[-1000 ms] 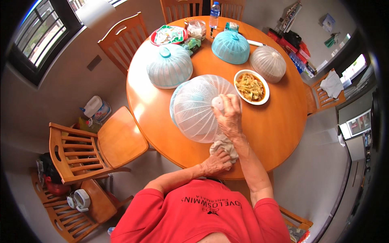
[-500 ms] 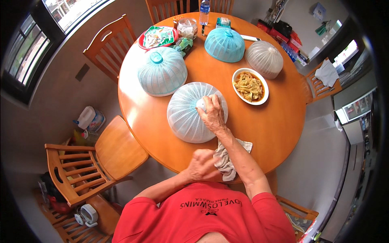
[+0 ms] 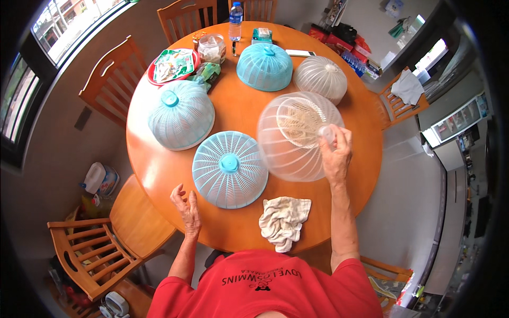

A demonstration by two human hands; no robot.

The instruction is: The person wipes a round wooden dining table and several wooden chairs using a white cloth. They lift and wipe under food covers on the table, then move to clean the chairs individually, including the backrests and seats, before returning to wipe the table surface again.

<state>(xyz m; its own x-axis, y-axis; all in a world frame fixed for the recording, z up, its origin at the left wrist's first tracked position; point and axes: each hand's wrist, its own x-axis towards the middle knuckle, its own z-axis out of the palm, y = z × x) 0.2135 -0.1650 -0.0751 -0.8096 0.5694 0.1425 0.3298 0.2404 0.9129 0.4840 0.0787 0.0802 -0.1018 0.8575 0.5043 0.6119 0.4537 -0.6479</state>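
Pinched by its knob in my right hand (image 3: 335, 158) is a translucent white dome food cover (image 3: 273, 151), on the right part of the table. The plate of cooked food (image 3: 301, 124) shows through it; whether the rim touches the table I cannot tell. Left of it sits a light-blue mesh food cover (image 3: 229, 185), knob up. My left hand (image 3: 187, 209) is raised beside that blue cover, fingers apart, with nothing in it. A crumpled pale cloth (image 3: 284, 220) lies on the table between my arms.
On the round wooden table (image 3: 159, 175) stand another light-blue cover (image 3: 181, 119), a teal cover (image 3: 264, 69) and a whitish cover (image 3: 322, 79). Farther back are a red tray (image 3: 154, 74), a jar (image 3: 211, 50) and a water bottle (image 3: 235, 24). Wooden chairs surround the table.
My right hand has lifted the white cover off the light-blue cover beneath and carried it right, over the food plate. My left hand has moved left, away from the cloth. The view has shifted.
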